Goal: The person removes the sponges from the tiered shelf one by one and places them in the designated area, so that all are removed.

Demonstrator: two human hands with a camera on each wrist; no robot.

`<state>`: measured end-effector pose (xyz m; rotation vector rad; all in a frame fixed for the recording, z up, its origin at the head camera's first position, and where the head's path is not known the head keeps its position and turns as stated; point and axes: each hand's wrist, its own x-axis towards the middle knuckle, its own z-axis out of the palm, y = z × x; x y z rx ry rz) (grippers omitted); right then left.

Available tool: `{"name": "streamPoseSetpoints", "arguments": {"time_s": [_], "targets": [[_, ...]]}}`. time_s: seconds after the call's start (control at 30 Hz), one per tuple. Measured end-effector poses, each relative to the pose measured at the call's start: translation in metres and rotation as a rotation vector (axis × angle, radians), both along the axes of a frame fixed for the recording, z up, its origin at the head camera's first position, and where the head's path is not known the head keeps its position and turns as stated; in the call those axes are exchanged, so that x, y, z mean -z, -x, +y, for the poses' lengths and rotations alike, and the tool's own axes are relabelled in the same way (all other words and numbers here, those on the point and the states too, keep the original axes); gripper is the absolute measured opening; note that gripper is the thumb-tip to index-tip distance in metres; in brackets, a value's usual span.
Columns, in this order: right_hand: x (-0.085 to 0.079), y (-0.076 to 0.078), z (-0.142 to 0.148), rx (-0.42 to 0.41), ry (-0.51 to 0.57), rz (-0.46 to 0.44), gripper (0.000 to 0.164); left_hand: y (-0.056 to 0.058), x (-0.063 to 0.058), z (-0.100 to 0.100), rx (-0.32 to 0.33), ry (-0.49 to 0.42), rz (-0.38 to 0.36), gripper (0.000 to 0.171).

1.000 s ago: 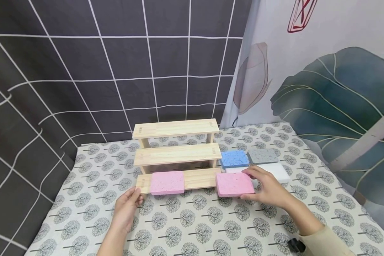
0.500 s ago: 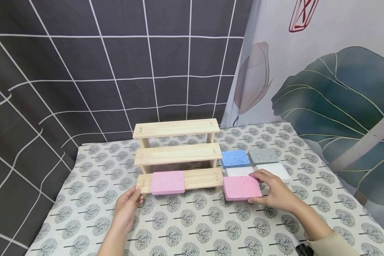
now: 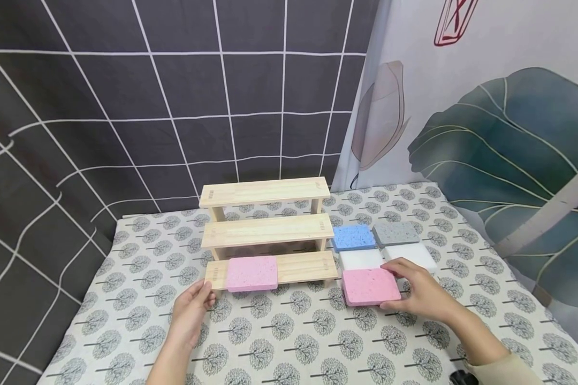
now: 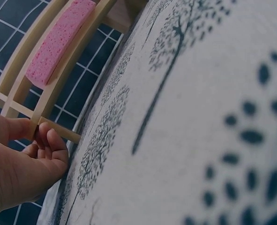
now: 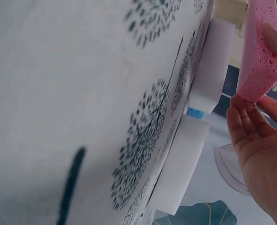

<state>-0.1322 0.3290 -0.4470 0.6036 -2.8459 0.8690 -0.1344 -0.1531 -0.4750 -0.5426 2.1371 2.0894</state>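
A three-step wooden rack (image 3: 265,230) stands on the table, and one pink sponge (image 3: 252,273) lies on its lowest step. My left hand (image 3: 191,307) pinches the left end of that step between thumb and fingers; the left wrist view shows the thumb above and curled fingers below. My right hand (image 3: 421,289) holds a second pink sponge (image 3: 371,286) by its right side, off the rack's right end. In the right wrist view this pink sponge (image 5: 259,51) is raised above the cloth, between thumb and fingers.
Right of the rack lie a blue sponge (image 3: 354,237), a grey sponge (image 3: 396,233) and two white sponges, the left white sponge (image 3: 359,260) and the right white sponge (image 3: 411,255). A tree-print cloth (image 3: 279,342) covers the table. A dark gridded curtain (image 3: 183,91) hangs behind.
My right hand has moved the second pink sponge right and slightly toward me, away from the lowest step's right end. My left hand stays on the step.
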Motion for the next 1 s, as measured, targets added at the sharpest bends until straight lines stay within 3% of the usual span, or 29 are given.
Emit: {"name": "streamPoseSetpoints", "arguments": {"time_s": [0.63,0.87,1.0], "targets": [[0.0028,-0.0014,0.0083,-0.049,-0.107,-0.059,0.083,0.0017,0.0016,-0.0008,0.001,-0.022,0.008,0.053],[0.0024,-0.0006,0.0062,-0.021,-0.086,-0.033,0.099,0.0015,0.0009,-0.0008,-0.005,-0.017,0.005,0.052],[0.0010,0.0003,0.0035,-0.010,-0.070,-0.004,0.092,0.0015,0.0007,-0.0003,-0.005,-0.021,0.005,0.053]]}}
